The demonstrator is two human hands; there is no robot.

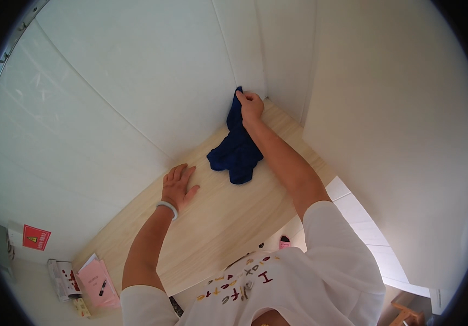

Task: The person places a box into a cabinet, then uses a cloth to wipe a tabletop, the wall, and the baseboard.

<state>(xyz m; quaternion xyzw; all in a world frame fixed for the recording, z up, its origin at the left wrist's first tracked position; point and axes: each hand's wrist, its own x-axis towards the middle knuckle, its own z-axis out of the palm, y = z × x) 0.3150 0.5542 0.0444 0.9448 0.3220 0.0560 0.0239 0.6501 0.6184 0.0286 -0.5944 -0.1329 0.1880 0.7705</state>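
Note:
A dark blue cloth (236, 155) lies crumpled on the light wood table (217, 217), close to the wall. My right hand (250, 106) pinches its upper end near the far corner, holding that part up off the wood. The lower part of the cloth spreads out on the tabletop beside my right forearm. My left hand (178, 185) rests flat on the table to the left of the cloth, fingers spread and nothing in them. A pale bracelet (167, 208) circles my left wrist.
White wall panels (109, 70) border the table's far side, and another panel (386, 136) rises at the right. Pink papers (97, 278) with a black pen (103, 288) lie at the lower left, beside a white box (60, 277). A red warning sign (36, 237) hangs on the wall there.

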